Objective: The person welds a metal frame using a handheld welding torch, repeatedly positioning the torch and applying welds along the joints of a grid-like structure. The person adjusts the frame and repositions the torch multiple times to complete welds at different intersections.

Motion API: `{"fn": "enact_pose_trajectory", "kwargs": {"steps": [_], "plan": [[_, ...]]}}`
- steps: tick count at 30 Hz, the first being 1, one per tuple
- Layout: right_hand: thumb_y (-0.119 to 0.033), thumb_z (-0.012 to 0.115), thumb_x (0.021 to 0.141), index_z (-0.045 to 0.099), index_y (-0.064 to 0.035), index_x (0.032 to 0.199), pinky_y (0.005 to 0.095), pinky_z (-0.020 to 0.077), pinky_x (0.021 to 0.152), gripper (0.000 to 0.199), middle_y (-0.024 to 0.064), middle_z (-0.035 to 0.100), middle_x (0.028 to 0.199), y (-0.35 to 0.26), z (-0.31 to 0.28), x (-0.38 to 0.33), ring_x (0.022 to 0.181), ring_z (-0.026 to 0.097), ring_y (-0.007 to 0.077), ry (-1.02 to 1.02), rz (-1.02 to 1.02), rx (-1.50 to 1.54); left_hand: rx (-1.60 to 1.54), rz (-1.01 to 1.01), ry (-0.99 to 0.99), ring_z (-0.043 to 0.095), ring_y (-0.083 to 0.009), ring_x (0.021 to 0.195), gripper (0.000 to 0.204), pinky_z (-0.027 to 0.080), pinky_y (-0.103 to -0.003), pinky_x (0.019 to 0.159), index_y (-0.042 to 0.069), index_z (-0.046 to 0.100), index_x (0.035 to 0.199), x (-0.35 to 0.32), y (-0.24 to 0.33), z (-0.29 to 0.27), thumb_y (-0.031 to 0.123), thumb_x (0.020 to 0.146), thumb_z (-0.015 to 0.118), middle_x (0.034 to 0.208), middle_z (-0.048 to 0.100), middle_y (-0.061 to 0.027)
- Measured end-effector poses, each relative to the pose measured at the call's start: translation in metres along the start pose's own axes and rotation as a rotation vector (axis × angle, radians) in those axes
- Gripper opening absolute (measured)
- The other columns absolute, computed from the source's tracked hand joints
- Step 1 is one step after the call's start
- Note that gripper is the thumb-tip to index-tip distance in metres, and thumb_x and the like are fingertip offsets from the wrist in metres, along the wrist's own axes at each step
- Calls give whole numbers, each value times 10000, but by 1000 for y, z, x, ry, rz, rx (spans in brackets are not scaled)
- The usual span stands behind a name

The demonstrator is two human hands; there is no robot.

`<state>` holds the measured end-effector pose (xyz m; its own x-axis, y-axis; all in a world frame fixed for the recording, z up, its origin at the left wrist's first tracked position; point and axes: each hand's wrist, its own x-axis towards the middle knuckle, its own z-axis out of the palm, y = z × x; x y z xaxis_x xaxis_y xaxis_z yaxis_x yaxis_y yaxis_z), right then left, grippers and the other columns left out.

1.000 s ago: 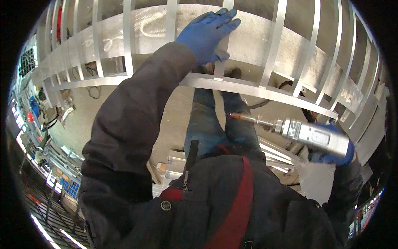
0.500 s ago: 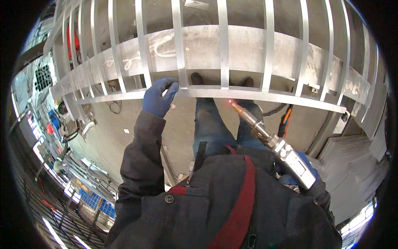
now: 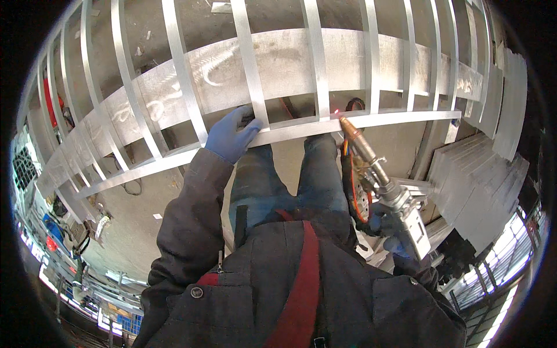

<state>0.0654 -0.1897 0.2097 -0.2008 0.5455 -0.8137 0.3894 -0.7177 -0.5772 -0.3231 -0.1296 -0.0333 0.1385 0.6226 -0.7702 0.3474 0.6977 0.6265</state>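
A silvery metal railing frame [image 3: 400, 119], with many flat upright bars, stretches across in front of me. My left hand [image 3: 231, 137], in a blue glove, grips its lower rail beside one of the bars; the fingertips are partly hidden. On the right, a handheld laser welding gun [image 3: 380, 184] with a copper-coloured nozzle is held in my right hand [image 3: 390, 236], also blue-gloved and mostly covered by the gun. The nozzle tip points at the rail near the foot of a bar, where a small red light spot shows. Whether the tip touches the metal I cannot tell.
A wide, curved-looking metal beam [image 3: 278, 61] lies behind the bars. Grey flat sheets [image 3: 478, 188] are stacked at the right. A dark cable with orange lines [image 3: 348, 174] hangs beside the gun. Tools and clutter [image 3: 69, 232] stand at the far left.
The gun has come up to the rail, its red spot now on or near the metal. My left hand has closed more firmly round the rail by a bar. The view has shifted rightward.
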Motion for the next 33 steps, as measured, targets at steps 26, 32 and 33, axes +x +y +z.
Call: {"fn": "enact_pose_trajectory", "kwargs": {"steps": [26,32,33], "plan": [[-657,795,825,477,-28,1517,332,522,849,988,116,646,1279,96,-34,67,999,644,195,38,-94,112,65,-74,-74,716,-191,883,366,576,-333,771,17,715,1201,10,12,-5,294,963,736,1027,761,-123],[-647,786,839,491,-14,1500,338,521,863,961,122,649,1279,96,-45,77,1014,644,202,33,-102,92,72,1,-36,714,-190,864,341,580,-333,763,9,717,1189,14,-1,-2,269,969,731,1008,761,-126],[-645,784,842,493,-12,1497,339,521,865,957,122,650,1279,92,-54,81,1016,644,204,27,-89,77,84,22,-27,714,-191,860,341,581,-334,760,7,717,1187,14,-3,-1,268,969,731,1004,761,-127]]}}
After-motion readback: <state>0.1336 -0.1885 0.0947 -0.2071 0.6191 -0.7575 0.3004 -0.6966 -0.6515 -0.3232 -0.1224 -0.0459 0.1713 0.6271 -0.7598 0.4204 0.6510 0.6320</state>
